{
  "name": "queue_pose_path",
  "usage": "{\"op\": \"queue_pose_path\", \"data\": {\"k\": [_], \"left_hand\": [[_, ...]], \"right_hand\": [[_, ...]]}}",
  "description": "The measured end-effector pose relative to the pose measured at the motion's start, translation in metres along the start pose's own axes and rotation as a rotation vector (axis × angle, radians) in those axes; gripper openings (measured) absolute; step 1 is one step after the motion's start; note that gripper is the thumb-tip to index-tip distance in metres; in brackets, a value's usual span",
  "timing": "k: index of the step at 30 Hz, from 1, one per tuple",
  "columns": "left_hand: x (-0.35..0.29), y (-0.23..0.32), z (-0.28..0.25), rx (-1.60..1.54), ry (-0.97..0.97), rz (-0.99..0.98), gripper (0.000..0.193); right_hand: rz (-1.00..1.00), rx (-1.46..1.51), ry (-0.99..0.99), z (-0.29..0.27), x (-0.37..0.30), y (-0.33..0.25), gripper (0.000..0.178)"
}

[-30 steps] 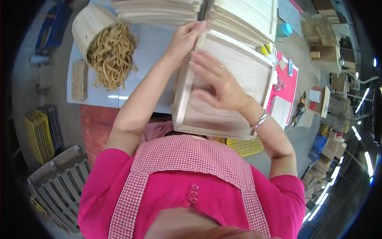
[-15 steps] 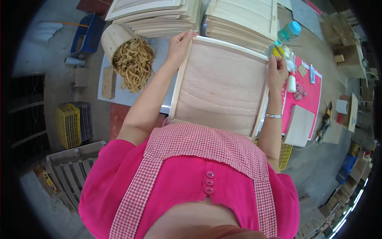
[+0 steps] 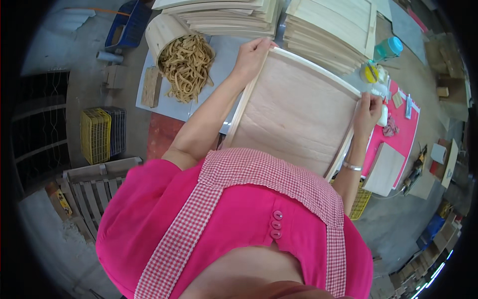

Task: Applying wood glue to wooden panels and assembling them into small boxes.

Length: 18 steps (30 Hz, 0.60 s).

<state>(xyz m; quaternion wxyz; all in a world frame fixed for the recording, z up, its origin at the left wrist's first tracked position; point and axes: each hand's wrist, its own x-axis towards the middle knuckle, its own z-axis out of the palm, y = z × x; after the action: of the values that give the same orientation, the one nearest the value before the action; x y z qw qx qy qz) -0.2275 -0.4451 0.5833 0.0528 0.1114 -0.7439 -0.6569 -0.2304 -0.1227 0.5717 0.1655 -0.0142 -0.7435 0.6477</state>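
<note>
In front of my chest I hold a shallow wooden tray (image 3: 294, 107), a pale rectangular frame with a thin plywood base. The fingers of my left hand (image 3: 254, 57) pinch its far left corner. On the other side my right hand (image 3: 368, 112) grips the far right corner, thumb and fingers closed on the rim. The near edge of the tray is hidden behind my checked apron (image 3: 269, 169). Just beyond its far rim stand stacks of similar wooden panels, one at left (image 3: 229, 20) and one at right (image 3: 328, 30).
At left, a tipped wooden bucket (image 3: 167, 35) spills tan rubber bands (image 3: 186, 67) beside a wood block (image 3: 151, 87). On the right are a turquoise bottle (image 3: 388, 49), a white glue bottle (image 3: 383, 115), a crumpled cloth (image 3: 391, 127) and a board (image 3: 384, 169). Crates (image 3: 97, 135) stand on the floor.
The view has shifted, so the surroundings sit further right and the tray looks slightly more turned. Both hands keep their hold on its far corners.
</note>
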Motion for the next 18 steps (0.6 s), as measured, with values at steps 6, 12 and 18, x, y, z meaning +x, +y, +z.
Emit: {"op": "queue_pose_path", "data": {"k": [6,12,18], "left_hand": [[0.006,0.0,0.004,0.023,-0.021,0.006,0.031],[0.0,-0.001,0.002,-0.109,0.05,-0.044,0.03],[0.0,0.007,0.008,-0.153,0.029,-0.048,0.03]], "right_hand": [[-0.029,-0.089,0.0,-0.015,0.007,0.0,0.02],[0.179,-0.349,0.082,-0.063,-0.071,-0.071,0.027],[0.541,-0.145,0.384,-0.048,-0.193,-0.109,0.027]]}}
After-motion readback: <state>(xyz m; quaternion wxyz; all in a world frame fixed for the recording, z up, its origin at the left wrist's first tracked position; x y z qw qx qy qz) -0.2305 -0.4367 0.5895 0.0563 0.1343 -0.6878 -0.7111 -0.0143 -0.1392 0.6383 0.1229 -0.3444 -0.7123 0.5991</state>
